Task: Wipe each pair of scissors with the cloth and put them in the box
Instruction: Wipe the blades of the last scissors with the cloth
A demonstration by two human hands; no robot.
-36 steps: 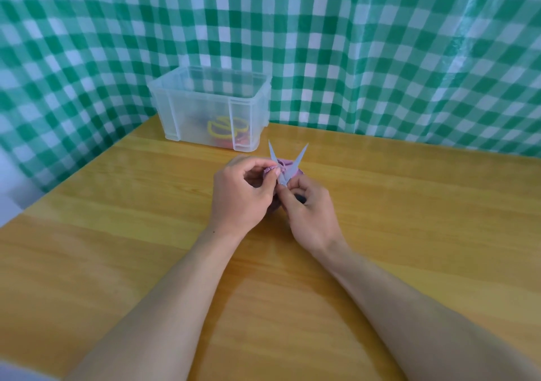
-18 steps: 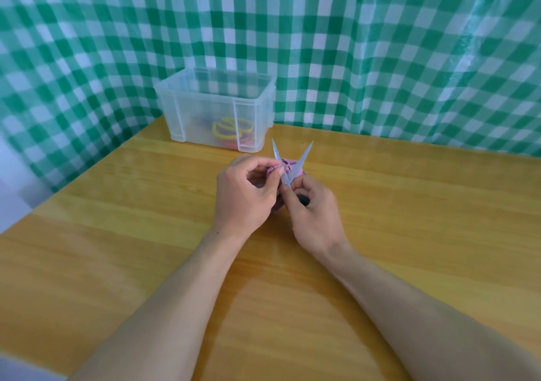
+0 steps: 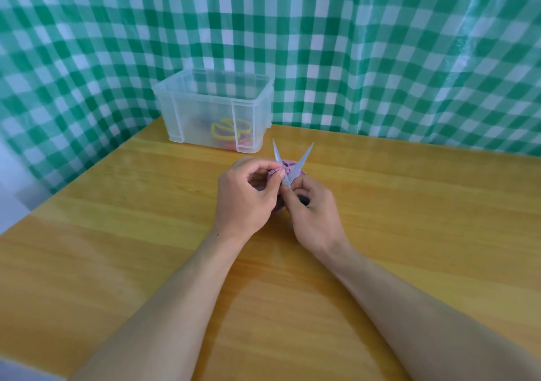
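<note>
A pair of scissors (image 3: 303, 159) with grey blades spread in a V points away from me above the wooden table (image 3: 409, 205). My right hand (image 3: 314, 216) grips its dark handle, which is mostly hidden. My left hand (image 3: 246, 196) pinches a bunched purple cloth (image 3: 285, 167) against the left blade near the pivot. A clear plastic box (image 3: 216, 111) stands at the table's back left, just beyond the blade tips. Yellow-handled scissors (image 3: 225, 130) and something red lie inside it.
A green-and-white checked curtain (image 3: 380, 58) hangs close behind the table and round its left side. The table's left edge runs diagonally from the box toward me.
Both hands keep the same grip on cloth and scissors; the blades stay spread. Only the view shifted slightly, and the cloth moved a little along the left blade.
</note>
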